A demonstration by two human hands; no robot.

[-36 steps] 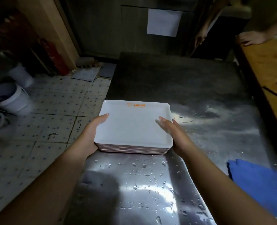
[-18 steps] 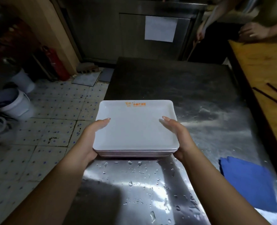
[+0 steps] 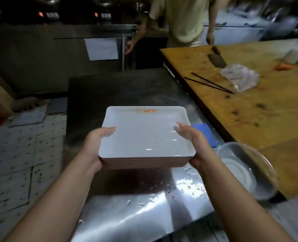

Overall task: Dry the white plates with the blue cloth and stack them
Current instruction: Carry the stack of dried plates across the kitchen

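The steel tabletop (image 3: 144,212), wet with droplets, now lies below the stack of white plates (image 3: 145,137) instead of under it: a second ago the stack rested on the metal, and now it hangs in the air, lifted toward the person with a dark shadow beneath. The view has also swung up, taking in the wooden bench (image 3: 249,105) and a clear bowl (image 3: 246,172) at the right. I judge the whole wet stack is being carried to a working spot, so no plate is dried yet. The blue cloth (image 3: 204,135) lies on the tabletop just beyond the right hand (image 3: 191,145), partly hidden by the stack. Both hands grasp the stack at its sides, the left hand (image 3: 96,145) with thumb over the rim and fingers hidden underneath, the right likewise.
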